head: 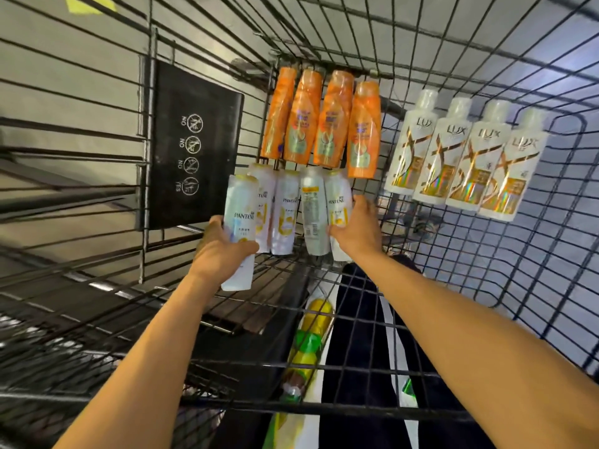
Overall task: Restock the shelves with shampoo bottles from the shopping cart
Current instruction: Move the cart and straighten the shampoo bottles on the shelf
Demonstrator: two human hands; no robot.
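Left hand [223,251] grips a white shampoo bottle [241,218] mid-body, right hand [356,228] curls round the row's end bottle [338,202], frame centre in the cart [324,408] — rigid glossy plastic, probably slippery; hold at the waist.

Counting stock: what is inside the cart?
Four orange bottles, four white-and-gold bottles, five white bottles: the left hand grips one, the right hand grips another, covering its lower part.

Orange bottles [319,119]; white Pantene bottles [285,212] with yellow marks; white Lux bottles [466,153], gold crossed bands; black-wire cart [421,43].
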